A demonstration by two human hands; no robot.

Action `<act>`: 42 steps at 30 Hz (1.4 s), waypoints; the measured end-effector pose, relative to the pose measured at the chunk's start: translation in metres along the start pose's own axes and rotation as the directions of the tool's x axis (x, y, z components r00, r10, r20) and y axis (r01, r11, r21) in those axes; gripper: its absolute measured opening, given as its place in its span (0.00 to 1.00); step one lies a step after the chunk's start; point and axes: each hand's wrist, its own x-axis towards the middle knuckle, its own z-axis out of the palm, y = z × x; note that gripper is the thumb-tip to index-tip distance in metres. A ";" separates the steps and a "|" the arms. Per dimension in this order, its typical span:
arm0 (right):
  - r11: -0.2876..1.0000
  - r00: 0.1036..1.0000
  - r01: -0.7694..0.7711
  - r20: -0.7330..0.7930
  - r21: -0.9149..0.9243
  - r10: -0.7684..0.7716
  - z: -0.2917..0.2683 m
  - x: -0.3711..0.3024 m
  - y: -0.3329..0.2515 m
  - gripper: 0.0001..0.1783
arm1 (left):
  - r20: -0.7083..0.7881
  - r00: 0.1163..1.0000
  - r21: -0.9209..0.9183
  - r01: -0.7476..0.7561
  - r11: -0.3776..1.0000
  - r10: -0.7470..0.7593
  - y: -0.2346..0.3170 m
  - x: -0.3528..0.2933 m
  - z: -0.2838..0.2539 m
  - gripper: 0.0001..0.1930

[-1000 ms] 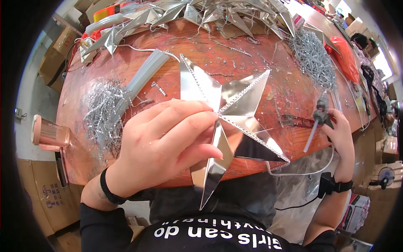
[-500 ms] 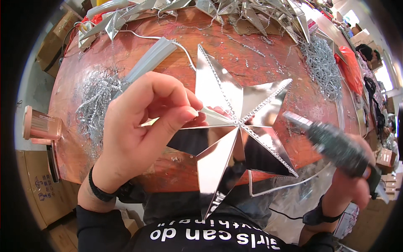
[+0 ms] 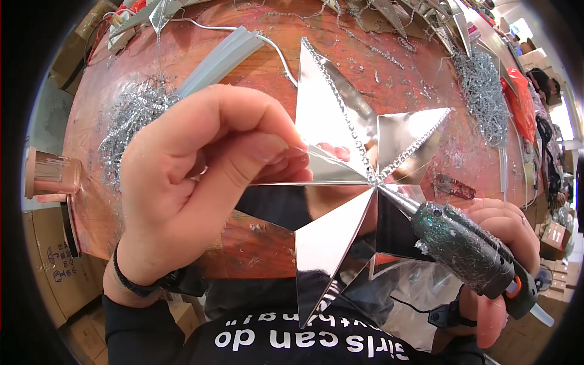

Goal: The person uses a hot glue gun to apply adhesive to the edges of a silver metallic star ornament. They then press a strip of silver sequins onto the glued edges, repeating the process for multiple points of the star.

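Observation:
A mirror-bright silver five-pointed star (image 3: 322, 243) lies in front of me, its lowest point reaching past the table edge toward my lap. Silver bead trim (image 3: 340, 103) runs along the ridges of its upper and upper-right points. My left hand (image 3: 207, 170) is closed in a pinch over the star's left point. What its fingertips hold, if anything, is too small to make out. In my right hand (image 3: 508, 228) is a dark, glue-crusted hot glue gun (image 3: 465, 246). Its nozzle reaches the star's centre, and the gun covers much of the lower-right point.
Clear glue sticks (image 3: 222, 61) lie beyond my left hand. Tangled silver bead chain is heaped at the left (image 3: 131, 115) and far right (image 3: 480, 91). A pinkish cup (image 3: 55, 172) stands at the left edge. More silver stars (image 3: 383, 15) lie along the back of the red-brown table (image 3: 255, 255).
My right hand has brought the glue gun left, from beside the star to its centre. The star appears farther right. My left hand stays pinched near the left point.

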 end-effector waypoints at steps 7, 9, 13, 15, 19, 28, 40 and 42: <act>0.998 0.999 0.053 0.014 -0.038 -0.053 -0.001 -0.001 0.003 0.35 | -0.018 1.000 0.074 -0.010 0.997 0.011 0.002 -0.003 -0.001 0.03; 0.997 0.997 0.074 -0.004 -0.034 -0.074 -0.001 -0.002 0.002 0.35 | -0.017 0.999 0.087 -0.044 0.995 0.045 0.000 -0.002 -0.002 0.05; 0.987 0.988 0.153 0.022 -0.051 -0.152 0.000 -0.002 0.006 0.47 | -0.023 0.997 0.135 -0.064 0.989 0.068 -0.001 -0.004 -0.004 0.06; 0.985 0.983 0.167 0.092 -0.052 -0.162 -0.005 -0.003 0.004 0.48 | -0.028 0.998 0.137 -0.058 0.989 0.063 -0.001 -0.004 -0.006 0.06; 0.970 0.970 0.201 0.162 -0.134 -0.179 -0.005 -0.008 -0.010 0.34 | -0.010 1.000 0.133 -0.018 0.991 0.020 0.003 -0.004 -0.005 0.04; 0.979 0.973 0.157 0.189 -0.131 -0.131 -0.006 -0.011 -0.030 0.33 | -0.043 0.999 0.012 -0.031 0.999 0.031 0.001 -0.003 0.002 0.04; 0.989 0.980 0.102 0.180 -0.111 -0.081 -0.002 -0.017 -0.032 0.30 | -0.019 0.996 0.127 -0.087 0.988 0.090 0.000 -0.005 -0.002 0.06; 0.984 0.964 0.146 0.239 -0.102 -0.118 -0.005 -0.017 -0.031 0.28 | -0.117 0.986 0.090 -0.107 0.990 0.117 -0.005 -0.009 0.008 0.07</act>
